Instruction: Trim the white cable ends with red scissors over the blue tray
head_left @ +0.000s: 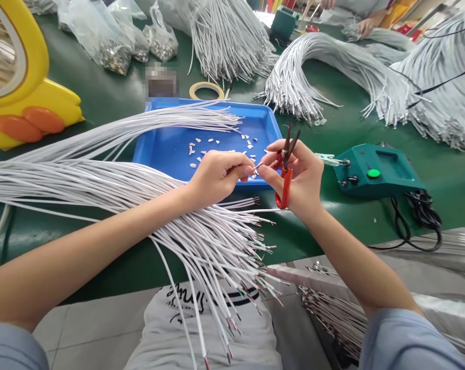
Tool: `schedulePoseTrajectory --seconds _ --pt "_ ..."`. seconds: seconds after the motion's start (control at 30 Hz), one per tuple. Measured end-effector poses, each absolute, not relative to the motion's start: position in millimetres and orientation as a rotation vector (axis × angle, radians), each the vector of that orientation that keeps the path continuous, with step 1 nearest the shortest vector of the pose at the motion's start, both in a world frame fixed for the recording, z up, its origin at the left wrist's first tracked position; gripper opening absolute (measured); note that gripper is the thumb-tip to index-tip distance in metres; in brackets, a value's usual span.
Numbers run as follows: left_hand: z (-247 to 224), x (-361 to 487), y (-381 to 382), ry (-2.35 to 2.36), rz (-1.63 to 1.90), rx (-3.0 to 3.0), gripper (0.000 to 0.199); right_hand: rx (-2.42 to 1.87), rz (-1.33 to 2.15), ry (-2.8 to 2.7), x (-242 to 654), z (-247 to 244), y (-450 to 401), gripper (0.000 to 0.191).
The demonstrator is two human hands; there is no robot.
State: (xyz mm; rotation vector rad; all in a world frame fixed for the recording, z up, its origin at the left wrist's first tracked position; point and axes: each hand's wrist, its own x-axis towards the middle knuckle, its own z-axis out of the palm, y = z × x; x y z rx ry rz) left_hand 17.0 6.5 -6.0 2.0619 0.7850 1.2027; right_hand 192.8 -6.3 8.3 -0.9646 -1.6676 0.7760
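My left hand (220,174) is closed in a pinch on the end of a white cable, over the front of a blue tray (273,126). My right hand (304,172) holds scissors with orange-red handles (284,190), blades pointing up and slightly parted. Its thumb and forefinger meet the thin wire tip at my left fingertips. Small white scraps (192,149) lie scattered in the tray. Under my left forearm spreads a bundle of white cables (217,231), with red and green wire tips showing at many ends. Another white cable bundle (171,118) rests across the tray.
A green device (375,172) with a button and black cord stands right. Tape (207,91) lies behind the tray. Further back are bags of metal parts (161,41) and grey cable bundles (294,67). A yellow fan (32,97) stands left. Another person's hand (367,25) shows far back.
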Motion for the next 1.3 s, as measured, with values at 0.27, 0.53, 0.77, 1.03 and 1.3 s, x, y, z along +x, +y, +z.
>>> schedulePoseTrajectory --seconds 0.27,0.53,0.77,1.03,1.3 --pt "-8.7 19.2 8.1 0.877 1.333 1.968 0.016 -0.916 0.846 -1.615 195.4 9.1 -2.0 0.026" --pt "-6.3 19.5 5.0 0.889 1.457 2.046 0.009 -1.190 0.727 -1.494 202.8 4.2 17.2 0.028" --pt "-8.5 19.4 6.2 0.856 1.488 2.064 0.007 -0.977 1.040 -1.514 196.8 9.1 6.2 0.029" --pt "-9.2 19.6 6.7 0.847 1.498 2.109 0.006 -0.870 1.069 -1.551 198.5 5.0 4.1 0.033" --pt "-9.2 20.4 7.0 0.869 1.546 2.123 0.008 -0.897 1.280 -1.437 196.9 6.9 3.2 0.036"
